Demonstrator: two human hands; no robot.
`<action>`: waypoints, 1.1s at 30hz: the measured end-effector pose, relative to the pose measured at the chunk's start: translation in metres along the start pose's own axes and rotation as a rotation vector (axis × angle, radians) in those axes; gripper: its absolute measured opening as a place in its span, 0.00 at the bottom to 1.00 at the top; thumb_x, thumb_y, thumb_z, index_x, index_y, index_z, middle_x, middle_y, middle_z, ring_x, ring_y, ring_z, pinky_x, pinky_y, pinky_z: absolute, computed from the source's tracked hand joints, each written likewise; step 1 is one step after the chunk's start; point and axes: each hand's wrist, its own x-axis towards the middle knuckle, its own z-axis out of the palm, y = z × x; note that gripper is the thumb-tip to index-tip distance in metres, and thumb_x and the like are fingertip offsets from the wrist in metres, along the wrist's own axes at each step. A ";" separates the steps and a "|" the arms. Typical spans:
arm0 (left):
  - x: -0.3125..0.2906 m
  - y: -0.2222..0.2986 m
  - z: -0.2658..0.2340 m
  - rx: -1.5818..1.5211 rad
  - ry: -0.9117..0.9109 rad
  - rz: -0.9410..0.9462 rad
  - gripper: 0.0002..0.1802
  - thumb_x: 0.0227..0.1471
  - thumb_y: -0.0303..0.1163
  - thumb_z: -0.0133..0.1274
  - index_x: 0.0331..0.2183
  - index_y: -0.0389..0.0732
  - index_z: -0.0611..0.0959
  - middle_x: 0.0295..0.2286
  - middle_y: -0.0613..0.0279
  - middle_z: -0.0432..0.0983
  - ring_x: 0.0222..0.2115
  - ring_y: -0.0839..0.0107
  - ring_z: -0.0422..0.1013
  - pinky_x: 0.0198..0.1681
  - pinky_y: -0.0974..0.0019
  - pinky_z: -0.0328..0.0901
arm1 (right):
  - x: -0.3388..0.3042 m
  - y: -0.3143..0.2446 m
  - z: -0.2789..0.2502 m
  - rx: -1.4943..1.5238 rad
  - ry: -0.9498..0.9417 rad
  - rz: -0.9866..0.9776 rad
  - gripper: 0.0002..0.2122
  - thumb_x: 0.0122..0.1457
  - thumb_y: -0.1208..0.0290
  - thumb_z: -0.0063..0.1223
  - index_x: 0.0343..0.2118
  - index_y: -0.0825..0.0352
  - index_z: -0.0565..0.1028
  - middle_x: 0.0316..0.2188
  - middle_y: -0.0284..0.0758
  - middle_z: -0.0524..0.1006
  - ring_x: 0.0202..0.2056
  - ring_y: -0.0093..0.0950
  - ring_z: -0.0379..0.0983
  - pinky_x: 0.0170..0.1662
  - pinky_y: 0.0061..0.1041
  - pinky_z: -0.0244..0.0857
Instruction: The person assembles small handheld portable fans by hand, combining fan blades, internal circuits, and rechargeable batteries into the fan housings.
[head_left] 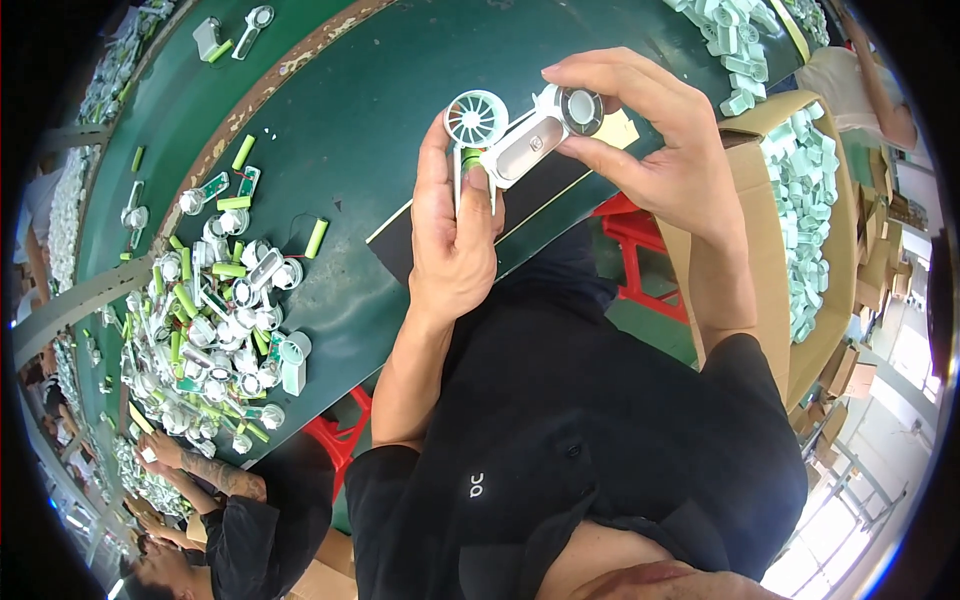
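My left hand (pixel 452 255) is closed around a pale mint handheld fan housing (pixel 476 119) with a round spoked grille at its top. A bit of a green cylindrical battery (pixel 472 157) shows by its fingers. My right hand (pixel 675 150) pinches a white fan half (pixel 530 150) by its round dark-centred head, between thumb and fingers. The lower end of this half, with a greyish oval panel, reaches the housing beside my left fingertips. Whether the two pieces are joined there I cannot tell. Both are held above the green table (pixel 350 230).
A heap of fan innards with green batteries (pixel 215 340) covers the table's left. A black mat (pixel 395 245) lies under my hands. Mint housings (pixel 735 50) pile at the far right; a cardboard box (pixel 745 200) holds more. Red stools (pixel 640 245) stand below. A co-worker (pixel 245 530) works at lower left.
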 end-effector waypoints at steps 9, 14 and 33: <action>0.004 0.001 -0.003 -0.244 -0.072 -0.213 0.23 0.70 0.28 0.39 0.62 0.35 0.64 0.34 0.64 0.72 0.20 0.84 0.58 0.22 0.77 0.55 | -0.015 0.048 0.019 0.303 -0.151 0.432 0.20 0.61 0.73 0.63 0.56 0.70 0.76 0.44 0.35 0.81 0.37 0.21 0.75 0.43 0.23 0.70; 0.005 -0.003 -0.016 -0.421 -0.001 -0.250 0.20 0.63 0.30 0.44 0.55 0.34 0.67 0.38 0.57 0.71 0.19 0.81 0.57 0.23 0.74 0.53 | -0.036 0.077 0.005 0.297 -0.045 0.581 0.20 0.63 0.71 0.62 0.57 0.69 0.75 0.47 0.36 0.80 0.41 0.22 0.76 0.46 0.25 0.72; -0.006 -0.074 -0.007 0.172 -0.094 -0.059 0.43 0.65 0.23 0.39 0.72 0.38 0.37 0.48 0.56 0.68 0.35 0.78 0.63 0.38 0.74 0.65 | -0.064 0.109 0.079 -0.445 0.066 0.382 0.14 0.60 0.74 0.60 0.49 0.71 0.79 0.36 0.41 0.75 0.39 0.39 0.76 0.43 0.36 0.72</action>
